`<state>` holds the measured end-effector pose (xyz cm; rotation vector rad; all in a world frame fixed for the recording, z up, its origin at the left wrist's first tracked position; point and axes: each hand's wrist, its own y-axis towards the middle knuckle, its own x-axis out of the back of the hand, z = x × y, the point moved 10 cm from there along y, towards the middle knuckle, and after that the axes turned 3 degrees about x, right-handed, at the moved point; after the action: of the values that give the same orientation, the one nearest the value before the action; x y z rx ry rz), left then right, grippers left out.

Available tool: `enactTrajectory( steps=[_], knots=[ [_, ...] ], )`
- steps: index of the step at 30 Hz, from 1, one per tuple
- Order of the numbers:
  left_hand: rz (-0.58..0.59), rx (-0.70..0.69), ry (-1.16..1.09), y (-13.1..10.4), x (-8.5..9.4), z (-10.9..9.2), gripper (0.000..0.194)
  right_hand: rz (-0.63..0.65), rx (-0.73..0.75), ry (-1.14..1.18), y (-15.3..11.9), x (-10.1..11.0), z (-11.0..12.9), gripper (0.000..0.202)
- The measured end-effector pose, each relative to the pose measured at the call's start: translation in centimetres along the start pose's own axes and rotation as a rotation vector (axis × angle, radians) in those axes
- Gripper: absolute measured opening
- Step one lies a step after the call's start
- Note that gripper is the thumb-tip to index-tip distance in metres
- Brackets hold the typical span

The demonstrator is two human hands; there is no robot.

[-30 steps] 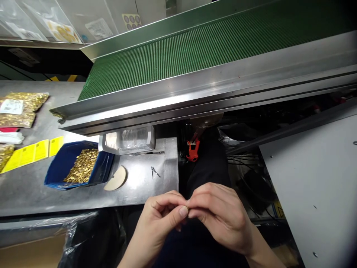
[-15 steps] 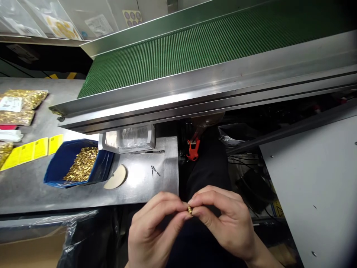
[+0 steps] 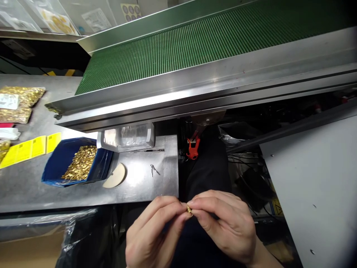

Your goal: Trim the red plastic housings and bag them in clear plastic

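Low in the middle of the view, a small gold metal piece (image 3: 189,210) is pinched between the fingertips of both hands. My left hand (image 3: 157,230) comes from the lower left, thumb and forefinger closed on the piece. My right hand (image 3: 225,225) grips it from the other side in the same way. The fingertips nearly touch and hide part of it. On the metal table to the left, a blue bin (image 3: 57,160) holds a heap of small gold pieces (image 3: 80,163). A beige disc (image 3: 115,176) and small pliers (image 3: 154,170) lie beside it.
A green conveyor belt (image 3: 167,52) with a metal frame crosses the top. A clear-fronted tray (image 3: 126,137), yellow labels (image 3: 25,150) and a bag of gold parts (image 3: 19,106) are at left. A red tool (image 3: 193,149) hangs beyond the hands; a grey panel (image 3: 315,178) stands right.
Both hands have dropped slightly and still pinch the gold piece. The view has shifted a little, with the table items slightly further left and up.
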<state>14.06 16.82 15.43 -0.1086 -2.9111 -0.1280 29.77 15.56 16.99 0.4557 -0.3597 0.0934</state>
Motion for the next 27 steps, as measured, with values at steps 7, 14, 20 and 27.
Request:
enactTrajectory(
  steps=[7, 14, 20, 27],
  knots=[
    [-0.067, 0.039, -0.043, -0.7, -0.6, 0.5, 0.027, -0.046, -0.033, -0.039, -0.1, 0.3, 0.2, 0.012],
    [-0.066, 0.136, -0.069, -0.5, -0.7, 1.4, 0.022, -0.039, -0.064, -0.019, -0.6, 0.0, -0.3, 0.016],
    [0.081, 0.438, -0.352, -0.6, -2.2, 5.2, 0.005, -0.018, -0.088, 0.001, -0.8, -0.5, -0.8, 0.02],
    [0.207, 0.472, -0.396, -0.7, -3.1, 6.8, 0.006, 0.033, -0.065, 0.05, -0.8, -0.9, -1.4, 0.024]
  ],
)
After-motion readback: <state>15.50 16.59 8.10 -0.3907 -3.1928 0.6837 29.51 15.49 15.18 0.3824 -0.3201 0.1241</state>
